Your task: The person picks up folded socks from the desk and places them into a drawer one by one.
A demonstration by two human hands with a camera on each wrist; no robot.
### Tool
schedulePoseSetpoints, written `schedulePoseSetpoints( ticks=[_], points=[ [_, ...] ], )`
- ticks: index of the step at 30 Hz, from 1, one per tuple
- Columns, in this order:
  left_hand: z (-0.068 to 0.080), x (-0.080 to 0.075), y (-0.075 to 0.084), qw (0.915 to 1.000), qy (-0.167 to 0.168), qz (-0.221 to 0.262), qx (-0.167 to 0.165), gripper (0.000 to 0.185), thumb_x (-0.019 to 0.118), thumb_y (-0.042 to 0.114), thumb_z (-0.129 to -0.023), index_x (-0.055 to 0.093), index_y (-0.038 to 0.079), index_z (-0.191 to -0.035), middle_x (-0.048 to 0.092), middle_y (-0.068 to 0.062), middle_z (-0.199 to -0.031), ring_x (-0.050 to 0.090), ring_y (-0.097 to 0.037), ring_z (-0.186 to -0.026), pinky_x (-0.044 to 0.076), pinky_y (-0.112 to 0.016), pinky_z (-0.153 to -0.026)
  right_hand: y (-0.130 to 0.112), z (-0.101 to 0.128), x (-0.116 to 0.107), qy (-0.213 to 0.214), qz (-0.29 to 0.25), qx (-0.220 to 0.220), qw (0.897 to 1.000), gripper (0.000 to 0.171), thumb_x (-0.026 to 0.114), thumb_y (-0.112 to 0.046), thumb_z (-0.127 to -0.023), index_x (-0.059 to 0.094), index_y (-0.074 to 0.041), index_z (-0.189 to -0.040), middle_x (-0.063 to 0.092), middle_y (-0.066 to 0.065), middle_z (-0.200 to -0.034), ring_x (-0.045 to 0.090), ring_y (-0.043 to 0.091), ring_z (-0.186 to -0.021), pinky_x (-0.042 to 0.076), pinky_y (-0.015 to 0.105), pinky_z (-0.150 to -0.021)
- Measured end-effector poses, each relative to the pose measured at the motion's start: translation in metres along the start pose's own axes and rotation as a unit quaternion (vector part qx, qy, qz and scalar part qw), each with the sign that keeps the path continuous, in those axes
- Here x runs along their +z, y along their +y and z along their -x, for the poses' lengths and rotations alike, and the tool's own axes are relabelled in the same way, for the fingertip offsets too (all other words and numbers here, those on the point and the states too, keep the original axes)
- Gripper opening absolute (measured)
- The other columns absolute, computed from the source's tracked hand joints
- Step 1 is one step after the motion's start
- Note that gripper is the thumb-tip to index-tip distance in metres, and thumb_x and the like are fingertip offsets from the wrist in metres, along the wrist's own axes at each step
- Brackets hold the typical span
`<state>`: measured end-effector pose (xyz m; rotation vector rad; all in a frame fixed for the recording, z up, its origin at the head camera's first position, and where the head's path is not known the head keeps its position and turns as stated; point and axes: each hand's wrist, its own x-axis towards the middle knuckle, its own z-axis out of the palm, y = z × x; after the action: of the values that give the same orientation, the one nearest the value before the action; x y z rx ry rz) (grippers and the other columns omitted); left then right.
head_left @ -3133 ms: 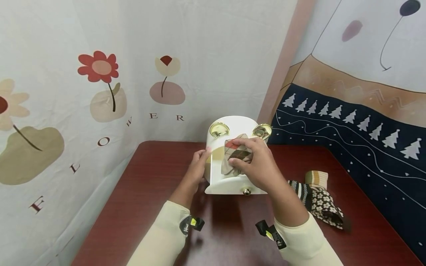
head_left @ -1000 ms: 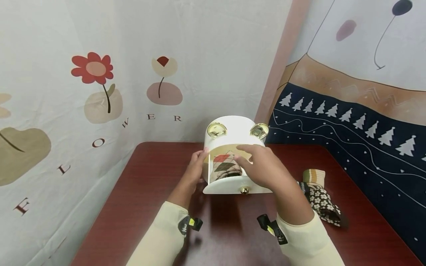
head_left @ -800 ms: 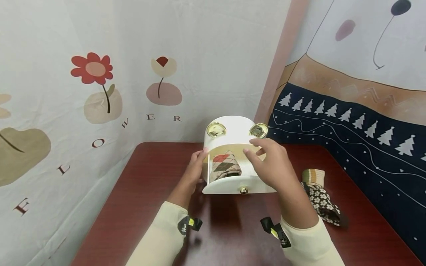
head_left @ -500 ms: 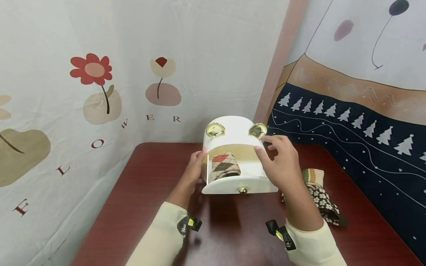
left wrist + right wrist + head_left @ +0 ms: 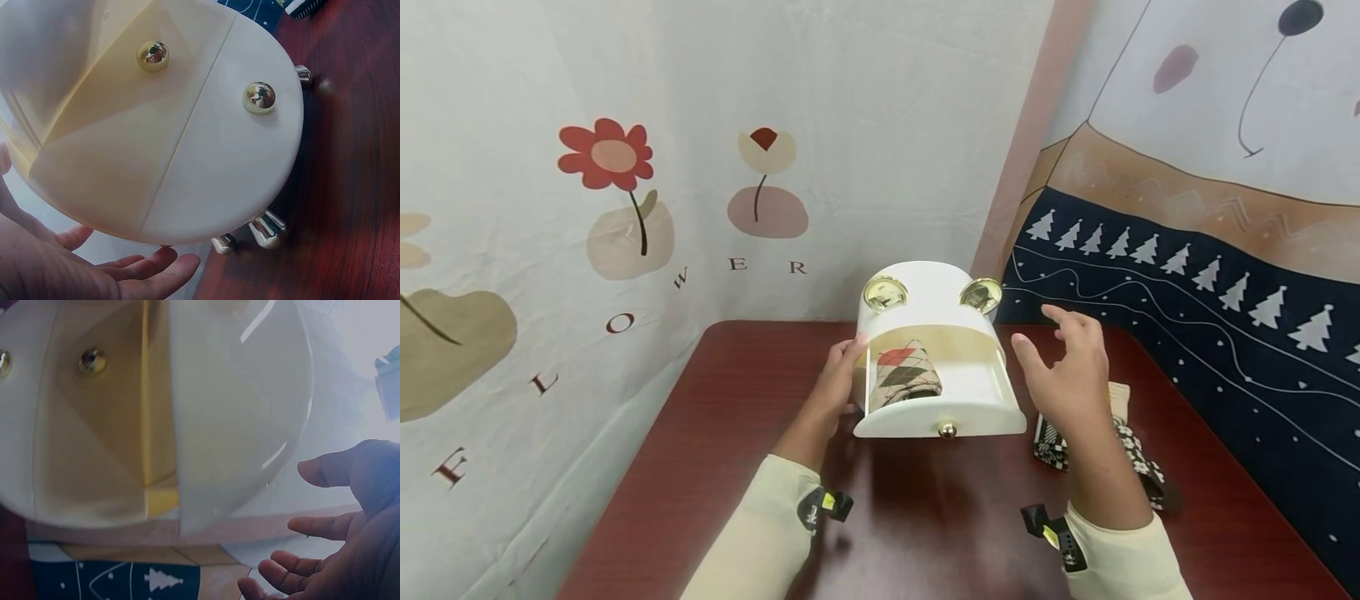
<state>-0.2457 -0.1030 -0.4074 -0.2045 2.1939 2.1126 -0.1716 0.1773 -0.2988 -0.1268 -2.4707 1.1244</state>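
Note:
A white rounded storage box (image 5: 932,275) with two gold bell-shaped discs on top stands on the table, its upper drawer (image 5: 970,414) pulled out. Inside the drawer's left part lies a folded argyle sock (image 5: 912,373) in beige, red and olive. My left hand (image 5: 837,377) rests at the box's left side; the left wrist view shows its fingers (image 5: 159,275) fairly straight along the box's edge. To the right of the drawer, my right hand (image 5: 1067,367) is in the air, thumb and fingers spread, holding nothing. Several patterned socks (image 5: 1138,454) lie beyond it, partly hidden by that arm.
The dark red table (image 5: 752,375) meets a wall hanging with flowers (image 5: 617,158) behind and a navy one with white trees (image 5: 1150,250) at the right. Gold knobs (image 5: 259,98) and short gold feet (image 5: 269,228) stick out from the box.
The right hand has let go of the argyle sock, which now lies in the drawer. That hand has since moved right, away from the drawer. The left hand has stayed at the box.

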Motion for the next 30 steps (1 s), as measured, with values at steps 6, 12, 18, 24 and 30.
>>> schedulePoseSetpoints(
  ticks=[6,12,18,24,30],
  points=[
    [0.0,0.0,-0.001,1.0,0.001,-0.004,-0.002,0.078,0.044,0.07,-0.107,0.034,0.018,-0.164,0.047,-0.023,-0.157,0.051,-0.042,-0.137,0.047,-0.074,-0.106,0.023,-0.008,-0.005,-0.038,0.028,0.041,0.998,0.069,0.069,-0.029,-0.107,0.041,-0.008,-0.167,0.03,0.028,-0.171,0.041,0.049,-0.151,0.043,0.07,-0.12],
    [0.0,-0.001,-0.002,1.0,0.0,-0.005,-0.005,0.079,0.044,0.071,-0.108,0.032,0.018,-0.165,0.046,-0.023,-0.158,0.05,-0.045,-0.14,0.045,-0.076,-0.108,0.046,-0.016,-0.004,-0.09,0.061,0.094,0.99,0.077,0.067,-0.033,-0.107,0.029,-0.003,-0.166,0.022,0.035,-0.171,0.036,0.053,-0.149,0.04,0.074,-0.12],
    [0.001,0.0,-0.001,1.0,0.0,-0.003,-0.005,0.077,0.044,0.069,-0.108,0.033,0.019,-0.165,0.047,-0.022,-0.158,0.05,-0.045,-0.141,0.045,-0.076,-0.108,0.066,-0.019,0.0,-0.109,0.081,0.117,0.984,0.074,0.066,-0.033,-0.107,0.03,0.004,-0.16,0.023,0.041,-0.166,0.038,0.057,-0.142,0.043,0.074,-0.115],
    [-0.001,0.0,-0.002,1.0,0.0,-0.001,-0.003,0.076,0.043,0.069,-0.109,0.033,0.018,-0.165,0.046,-0.022,-0.159,0.05,-0.044,-0.141,0.045,-0.077,-0.108,0.085,-0.019,-0.001,-0.134,0.112,0.126,0.977,0.075,0.063,-0.037,-0.108,0.034,0.007,-0.161,0.021,0.044,-0.166,0.036,0.062,-0.146,0.044,0.076,-0.114],
    [-0.002,0.0,-0.002,1.0,0.002,0.004,0.001,0.076,0.044,0.069,-0.109,0.035,0.018,-0.164,0.047,-0.023,-0.158,0.051,-0.044,-0.138,0.045,-0.077,-0.107,0.101,-0.02,-0.001,-0.161,0.129,0.122,0.971,0.076,0.06,-0.039,-0.11,0.033,0.009,-0.162,0.025,0.046,-0.163,0.038,0.061,-0.144,0.045,0.075,-0.113]
  ],
)
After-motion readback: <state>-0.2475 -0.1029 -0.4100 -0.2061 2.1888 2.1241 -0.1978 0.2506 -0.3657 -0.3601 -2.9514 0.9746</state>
